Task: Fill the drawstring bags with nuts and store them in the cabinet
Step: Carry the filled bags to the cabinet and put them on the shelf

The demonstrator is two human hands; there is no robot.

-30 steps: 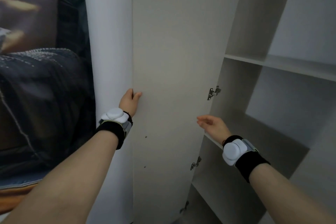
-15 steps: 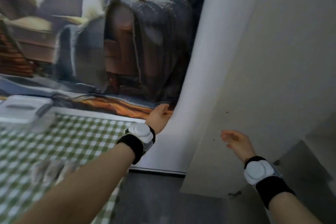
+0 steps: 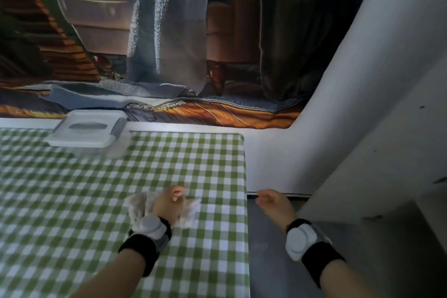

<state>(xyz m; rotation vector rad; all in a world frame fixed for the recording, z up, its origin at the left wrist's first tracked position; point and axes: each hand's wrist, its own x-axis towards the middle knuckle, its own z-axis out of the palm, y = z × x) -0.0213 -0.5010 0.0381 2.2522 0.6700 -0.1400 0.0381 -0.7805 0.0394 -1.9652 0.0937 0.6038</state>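
Our left hand lies over the pale drawstring bags on the green-checked worktop, too blurred for us to tell whether it grips them. Our right hand hangs loosely curled and holds nothing, just past the worktop's edge, near the white cabinet door. A lidded container sits at the back.

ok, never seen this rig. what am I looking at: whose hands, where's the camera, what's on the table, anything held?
No robot: a person's two bare hands, filmed by one wide-angle camera on their head. Each wrist wears a black band with a white puck. On the green checked tablecloth sit a lidded white container and sheer drawstring bags. The left hand is over the bags; blur hides any grip. The right hand hangs past the table edge, empty. White cabinet at right.
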